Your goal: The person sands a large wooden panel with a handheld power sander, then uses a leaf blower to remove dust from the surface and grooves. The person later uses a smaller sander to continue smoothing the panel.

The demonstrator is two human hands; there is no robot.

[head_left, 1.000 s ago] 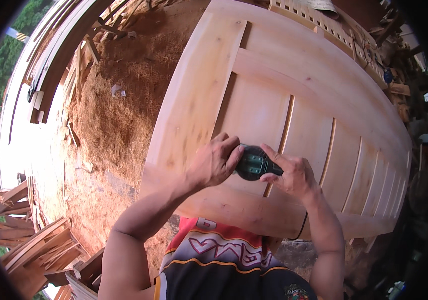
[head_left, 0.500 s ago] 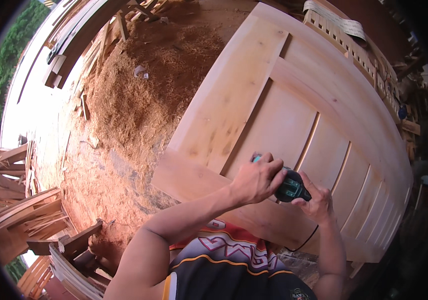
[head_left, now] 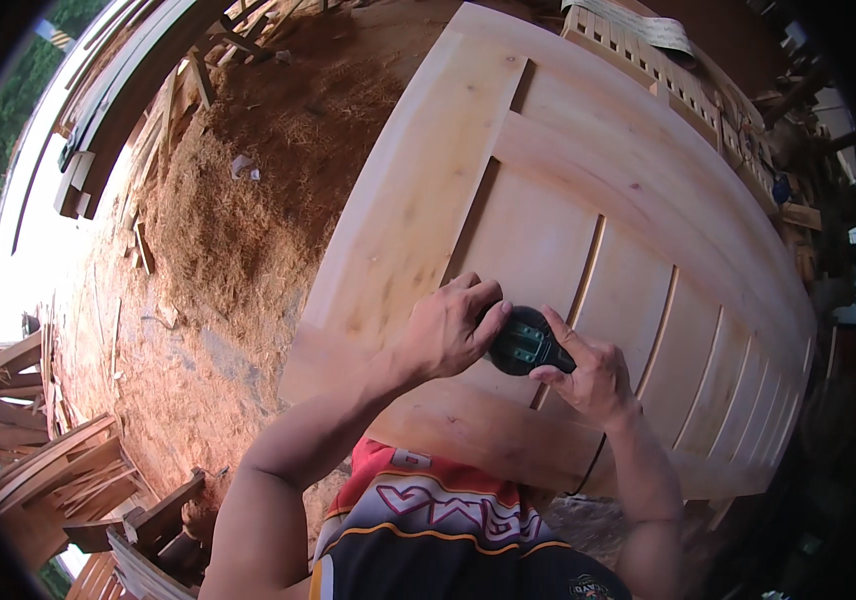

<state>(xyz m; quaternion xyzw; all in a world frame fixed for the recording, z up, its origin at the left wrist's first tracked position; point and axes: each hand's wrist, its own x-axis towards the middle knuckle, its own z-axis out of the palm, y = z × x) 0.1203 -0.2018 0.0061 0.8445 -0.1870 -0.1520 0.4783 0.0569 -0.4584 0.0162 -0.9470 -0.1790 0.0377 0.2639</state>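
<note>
A corded electric sander [head_left: 525, 343], dark with green parts, rests on a large pale wooden door panel [head_left: 538, 235]. My left hand [head_left: 456, 325] closes round its left end, hiding that part of the tool. Gripping the other end is my right hand [head_left: 596, 380], with thumb and forefinger stretched along the dark body. From beneath my right forearm a black cord [head_left: 596, 468] hangs over the panel's near edge. Long dark grooves separate the panel's raised frame and its several inner boards. The sander's underside is hidden.
Sawdust and shavings [head_left: 218, 190] cover the ground to the left. Stacked timber [head_left: 133, 100] stands at the far left, with scrap wood [head_left: 58, 460] at the near left. A slatted wooden piece [head_left: 638, 65] lies beyond the panel, a pale strip draped over it.
Both hands and the sander have moved left over the panel, toward its left frame board. The whole view has also shifted, so the panel sits further left in the picture.
</note>
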